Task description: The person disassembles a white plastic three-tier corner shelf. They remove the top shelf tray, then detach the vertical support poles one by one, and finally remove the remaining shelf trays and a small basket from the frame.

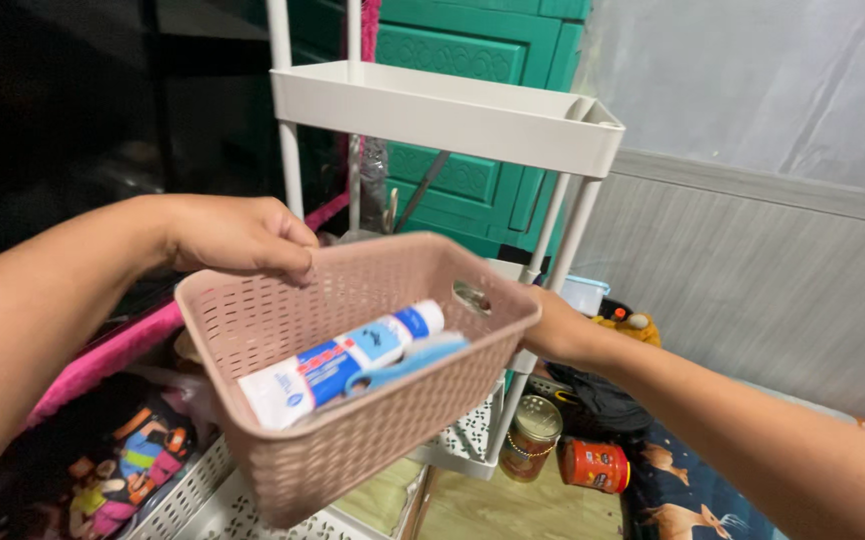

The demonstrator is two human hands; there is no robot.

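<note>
**Head view: pink basket held in both hands before a white rack**

Head camera footage shows a pink woven plastic basket (373, 400) held up in the air between two bare hands, in front of a white tiered rack (453, 110). The left hand (238, 235) is closed over the basket's far-left rim, fingers curled down over the edge. The right hand (553, 325) is placed against the basket's right end, beside the oval handle cut-out; its fingers are hidden behind the basket wall, so the exact grip cannot be told, though the basket is plainly supported there.

Inside the basket a white tube with blue and red markings (338, 365) is laid slantwise, its cap end raised toward the right. A light blue flat item (408, 360) is lying just beside it, touching the tube; what it is cannot be told.

The basket is held below the rack's upper tray and above a lower perforated white shelf (468, 435). Behind the rack a green panelled cabinet (463, 190) is seen. On the floor to the right, a glass jar with a gold lid (531, 438) and a red can on its side (593, 465) are lying near each other. A pink fuzzy strip (103, 360) is visible under the left forearm.
</note>
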